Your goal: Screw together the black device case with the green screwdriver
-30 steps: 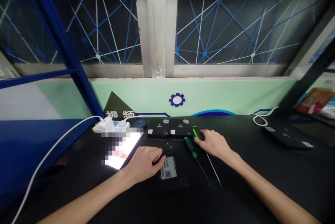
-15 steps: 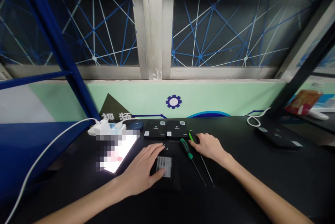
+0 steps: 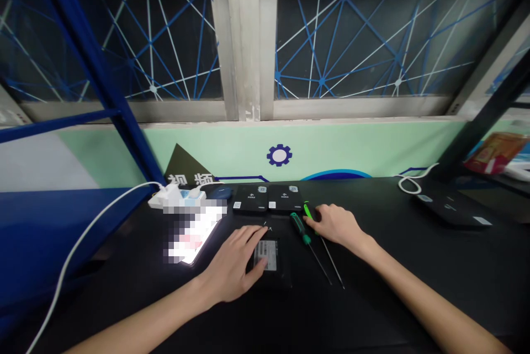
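Note:
My left hand (image 3: 236,263) lies flat with fingers spread on a small black device (image 3: 274,265) that carries a white label (image 3: 266,254). Two tiny screws (image 3: 267,226) lie just beyond its fingertips. My right hand (image 3: 336,224) rests palm down beside two screwdrivers, a dark green one (image 3: 301,231) and a bright green one (image 3: 308,212); its fingertips touch the bright green handle. Its fingers are slightly curled and hold nothing that I can see.
Two more black devices (image 3: 267,199) sit side by side at the back. A lit phone (image 3: 192,235) lies to the left, near a white power strip (image 3: 176,197) with a cable. Another black box (image 3: 453,207) and a white cable (image 3: 409,183) are far right.
My left hand opened from a loose curl and spread flat over the labelled device. The view shifted slightly. My right hand stayed by the screwdrivers.

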`<act>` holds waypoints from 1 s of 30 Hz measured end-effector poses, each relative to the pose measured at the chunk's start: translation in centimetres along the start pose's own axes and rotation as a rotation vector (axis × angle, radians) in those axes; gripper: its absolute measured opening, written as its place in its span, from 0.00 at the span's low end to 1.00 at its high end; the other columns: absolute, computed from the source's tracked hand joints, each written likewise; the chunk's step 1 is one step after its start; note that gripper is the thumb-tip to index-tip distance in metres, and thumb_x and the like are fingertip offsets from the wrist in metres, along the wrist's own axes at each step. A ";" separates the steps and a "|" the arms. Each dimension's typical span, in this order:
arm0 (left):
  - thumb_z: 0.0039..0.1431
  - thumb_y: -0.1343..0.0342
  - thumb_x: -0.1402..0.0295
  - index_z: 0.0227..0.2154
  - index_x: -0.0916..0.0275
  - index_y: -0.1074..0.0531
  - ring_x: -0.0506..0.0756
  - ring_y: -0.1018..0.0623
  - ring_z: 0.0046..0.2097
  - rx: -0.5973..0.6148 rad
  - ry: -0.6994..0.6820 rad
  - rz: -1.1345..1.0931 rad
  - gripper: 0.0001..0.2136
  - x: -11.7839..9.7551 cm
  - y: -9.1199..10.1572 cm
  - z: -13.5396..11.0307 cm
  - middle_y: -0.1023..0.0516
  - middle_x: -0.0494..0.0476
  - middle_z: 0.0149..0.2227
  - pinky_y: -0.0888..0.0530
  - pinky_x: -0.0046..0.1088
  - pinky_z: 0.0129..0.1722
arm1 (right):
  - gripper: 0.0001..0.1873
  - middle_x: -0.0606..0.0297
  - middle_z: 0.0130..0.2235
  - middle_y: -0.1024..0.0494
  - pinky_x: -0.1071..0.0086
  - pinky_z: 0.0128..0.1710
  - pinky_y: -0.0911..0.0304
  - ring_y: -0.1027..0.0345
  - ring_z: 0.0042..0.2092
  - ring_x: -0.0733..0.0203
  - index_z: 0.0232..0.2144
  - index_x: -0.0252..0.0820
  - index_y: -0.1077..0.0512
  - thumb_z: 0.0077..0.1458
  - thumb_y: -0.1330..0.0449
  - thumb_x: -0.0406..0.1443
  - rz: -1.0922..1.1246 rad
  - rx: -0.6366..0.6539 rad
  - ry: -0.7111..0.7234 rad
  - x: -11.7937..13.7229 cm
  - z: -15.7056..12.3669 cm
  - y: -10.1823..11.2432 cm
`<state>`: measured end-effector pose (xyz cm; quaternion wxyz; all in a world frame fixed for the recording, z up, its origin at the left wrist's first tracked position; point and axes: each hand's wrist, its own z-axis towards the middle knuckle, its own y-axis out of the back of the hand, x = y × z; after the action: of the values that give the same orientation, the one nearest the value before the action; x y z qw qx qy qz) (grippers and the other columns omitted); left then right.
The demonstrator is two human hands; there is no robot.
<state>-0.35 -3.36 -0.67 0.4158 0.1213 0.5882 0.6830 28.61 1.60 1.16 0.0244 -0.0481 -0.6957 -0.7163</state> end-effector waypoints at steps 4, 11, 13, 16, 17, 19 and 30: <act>0.69 0.52 0.61 0.65 0.58 0.45 0.63 0.32 0.60 -0.005 -0.007 0.003 0.24 0.0 0.1 0.0 0.34 0.62 0.61 0.33 0.47 0.59 | 0.28 0.55 0.30 0.23 0.64 0.31 0.41 0.25 0.34 0.46 0.25 0.41 0.28 0.59 0.49 0.57 0.010 -0.033 -0.013 -0.1 0.0 0.3; 0.70 0.54 0.61 0.66 0.58 0.46 0.63 0.32 0.60 -0.020 -0.012 0.003 0.24 -0.1 0.1 -0.2 0.34 0.63 0.61 0.33 0.47 0.58 | 0.20 0.65 0.23 0.28 0.70 0.26 0.53 0.32 0.26 0.58 0.29 0.43 0.32 0.61 0.49 0.52 0.120 -0.220 0.102 0.6 -0.6 0.9; 0.70 0.54 0.61 0.66 0.58 0.47 0.63 0.32 0.60 -0.017 -0.017 0.009 0.24 -0.1 -0.1 -0.2 0.34 0.63 0.61 0.33 0.47 0.59 | 0.19 0.66 0.23 0.28 0.70 0.26 0.53 0.33 0.26 0.58 0.29 0.44 0.32 0.62 0.49 0.51 0.132 -0.225 0.164 1.1 -1.0 0.9; 0.70 0.54 0.61 0.66 0.58 0.47 0.63 0.33 0.60 -0.009 -0.011 0.022 0.24 0.0 -0.3 -0.2 0.34 0.63 0.61 0.33 0.46 0.58 | 0.20 0.65 0.23 0.28 0.69 0.25 0.53 0.31 0.27 0.57 0.27 0.44 0.32 0.61 0.48 0.51 0.073 -0.191 0.217 2.0 -1.6 0.7; 0.70 0.54 0.61 0.66 0.58 0.47 0.63 0.33 0.60 -0.009 -0.009 0.026 0.24 0.0 -0.3 -0.2 0.34 0.63 0.61 0.33 0.46 0.58 | 0.20 0.64 0.23 0.27 0.69 0.26 0.53 0.30 0.28 0.56 0.26 0.44 0.32 0.61 0.47 0.51 0.046 -0.178 0.220 2.3 -1.7 0.5; 0.70 0.54 0.60 0.66 0.58 0.47 0.64 0.33 0.60 -0.016 -0.011 0.033 0.25 0.0 -0.4 -0.2 0.34 0.63 0.61 0.32 0.45 0.57 | 0.20 0.62 0.25 0.26 0.68 0.26 0.50 0.28 0.29 0.54 0.26 0.43 0.31 0.60 0.45 0.51 -0.004 -0.156 0.213 2.7 -2.0 0.3; 0.71 0.55 0.60 0.67 0.58 0.48 0.64 0.33 0.60 -0.006 -0.011 0.039 0.25 -0.1 -0.4 -0.3 0.35 0.63 0.61 0.33 0.46 0.57 | 0.21 0.66 0.21 0.28 0.69 0.26 0.46 0.32 0.26 0.59 0.19 0.43 0.39 0.56 0.42 0.48 0.342 -0.115 0.189 2.7 -1.7 0.8</act>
<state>-0.28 -3.64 -1.04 0.4058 0.1351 0.5815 0.6920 25.92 -0.04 2.24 0.2080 -0.0993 -0.6300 -0.7416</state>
